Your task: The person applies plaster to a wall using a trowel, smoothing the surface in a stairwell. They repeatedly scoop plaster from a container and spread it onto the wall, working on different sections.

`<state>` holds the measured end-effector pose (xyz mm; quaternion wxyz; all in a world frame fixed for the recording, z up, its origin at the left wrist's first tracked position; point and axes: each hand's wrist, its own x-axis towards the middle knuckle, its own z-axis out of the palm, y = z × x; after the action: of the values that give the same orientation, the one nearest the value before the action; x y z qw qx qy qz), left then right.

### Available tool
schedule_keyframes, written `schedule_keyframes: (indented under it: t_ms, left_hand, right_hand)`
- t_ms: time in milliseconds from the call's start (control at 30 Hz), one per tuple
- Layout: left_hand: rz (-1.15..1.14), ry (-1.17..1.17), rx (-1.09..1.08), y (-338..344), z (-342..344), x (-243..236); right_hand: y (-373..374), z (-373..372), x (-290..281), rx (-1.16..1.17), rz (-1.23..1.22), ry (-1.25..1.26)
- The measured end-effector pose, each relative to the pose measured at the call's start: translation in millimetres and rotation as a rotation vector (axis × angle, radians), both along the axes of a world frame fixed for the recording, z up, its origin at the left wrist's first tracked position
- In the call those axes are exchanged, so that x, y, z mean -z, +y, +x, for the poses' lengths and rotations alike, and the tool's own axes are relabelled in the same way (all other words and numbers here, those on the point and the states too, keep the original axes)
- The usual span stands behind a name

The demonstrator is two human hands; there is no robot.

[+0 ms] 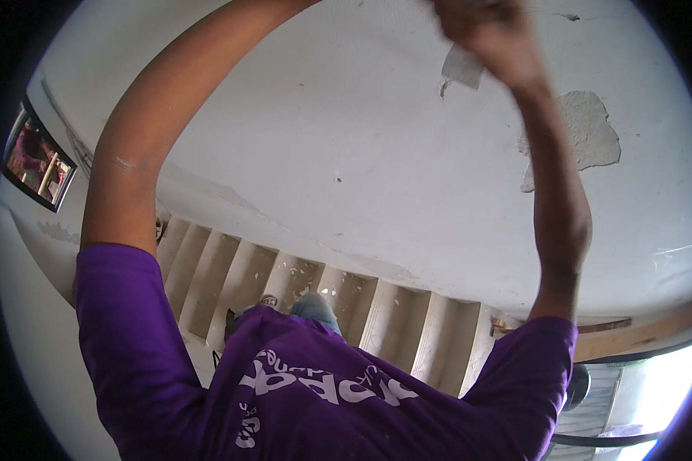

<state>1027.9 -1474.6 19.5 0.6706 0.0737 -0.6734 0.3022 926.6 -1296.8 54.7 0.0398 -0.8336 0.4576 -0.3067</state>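
My right hand [488, 34] is raised against the white wall [346, 131] at the top of the view, blurred by motion. Its fingers look closed round something dark at the upper edge, which I cannot make out. Just below it is a grey, straight-edged patch [463, 67]; whether this is bare plaster or a flat piece I cannot tell. Right of the forearm, a larger area of peeled paint [590, 131] shows rough grey plaster. My left arm [169, 100] reaches up too, and its hand lies beyond the upper edge.
Stairs [284, 276] run along the wall's foot, with pale flakes [328, 290] scattered on the steps. A framed mirror or picture [38, 157] hangs at the left. At the lower right are a wooden strip [646, 334] and a bright opening [661, 384].
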Motion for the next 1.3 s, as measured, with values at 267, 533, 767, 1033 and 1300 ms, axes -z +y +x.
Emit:
schedule_keyframes:
  t_ms: [267, 533, 767, 1033, 1300]
  left_hand:
    - [-0.007, 0.011, 0.035, 0.2, -6.6, -1.3]
    - [0.003, 0.006, 0.002, -0.7, -2.7, 1.4]
    - [-0.035, 0.044, 0.008, 3.1, -2.7, -0.5]
    - [-0.025, 0.033, -0.012, -1.9, -1.1, 1.5]
    - [-0.019, 0.024, -0.037, -8.1, 4.1, 0.1]
  right_hand:
    - [-14.9, -7.0, 10.4, -0.09, -0.048, 0.159]
    - [-14.5, -10.6, 5.5, 0.051, -0.003, 0.139]
    - [-5.1, -16.9, 0.9, -0.093, -0.044, 0.11]
    - [-30.9, -21.6, 21.0, 0.006, -0.139, 0.103]
    - [-24.9, -10.1, 37.1, 0.181, -0.133, 0.164]
